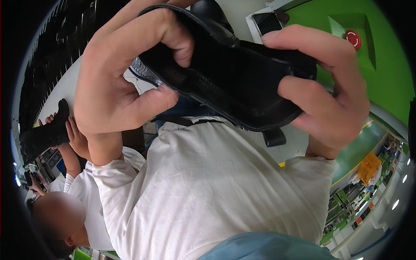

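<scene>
Both of my hands hold a black ankle boot (240,84), raised in front of me with its dark inside showing. My left hand (102,86) grips the boot's left part, the thumb along the lower edge and bent fingers reaching over the upper edge into the inside. My right hand (336,86) pinches the rim of the opening at the right end, with one finger on the outside and another inside. A small black pull tab (274,138) sticks out below the rim near my right hand. Part of another rounded black piece (212,13) shows behind the boot at the top.
A green machine panel (307,15) with a red stop button (353,40) stands at the upper right. Beside it lies a phone (267,22). At the left, a co-worker in a white shirt (97,190) holds a black boot (45,136). Black bristly material fills the upper left.
</scene>
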A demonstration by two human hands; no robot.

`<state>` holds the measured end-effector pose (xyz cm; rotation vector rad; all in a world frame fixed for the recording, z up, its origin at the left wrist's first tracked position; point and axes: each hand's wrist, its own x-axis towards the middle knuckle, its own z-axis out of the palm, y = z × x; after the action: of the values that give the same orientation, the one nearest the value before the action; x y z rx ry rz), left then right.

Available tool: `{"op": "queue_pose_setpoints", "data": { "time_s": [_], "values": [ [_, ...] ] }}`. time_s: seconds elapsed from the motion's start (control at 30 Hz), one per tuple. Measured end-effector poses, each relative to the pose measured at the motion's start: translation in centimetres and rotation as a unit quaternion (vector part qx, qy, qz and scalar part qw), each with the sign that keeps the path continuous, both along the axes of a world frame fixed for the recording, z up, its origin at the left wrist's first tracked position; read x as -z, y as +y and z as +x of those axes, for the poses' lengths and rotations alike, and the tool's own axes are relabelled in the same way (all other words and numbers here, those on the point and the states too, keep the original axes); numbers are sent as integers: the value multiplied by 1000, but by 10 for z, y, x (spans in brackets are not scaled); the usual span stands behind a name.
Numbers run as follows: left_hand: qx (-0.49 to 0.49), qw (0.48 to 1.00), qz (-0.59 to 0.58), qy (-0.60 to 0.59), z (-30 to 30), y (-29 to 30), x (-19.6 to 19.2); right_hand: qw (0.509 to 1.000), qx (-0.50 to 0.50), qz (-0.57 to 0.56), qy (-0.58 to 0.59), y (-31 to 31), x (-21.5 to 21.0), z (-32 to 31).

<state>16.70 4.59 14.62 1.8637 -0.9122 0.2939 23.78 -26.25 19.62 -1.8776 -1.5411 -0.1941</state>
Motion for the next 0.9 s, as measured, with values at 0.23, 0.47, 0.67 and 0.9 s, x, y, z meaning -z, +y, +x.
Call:
{"op": "queue_pose_setpoints", "data": {
  "time_s": [0.23, 0.47, 0.67, 0.9],
  "values": [
    [-34, 999, 5, 17, -12, -13, -6, 999, 28, 14, -39, -5, -3, -6],
    [-51, 998, 12, 33, -22, -18, -10, 999, 32, 39, -18, -13, 5, -8],
    [-80, 995, 0, 55, -32, -12, -14, 973, 65, 60, 215, -10, 10, -1],
    [-83, 994, -71, 25, -40, -79, -3, 693, 214, 84, 684, 34, 149, 86]
  ]
}}
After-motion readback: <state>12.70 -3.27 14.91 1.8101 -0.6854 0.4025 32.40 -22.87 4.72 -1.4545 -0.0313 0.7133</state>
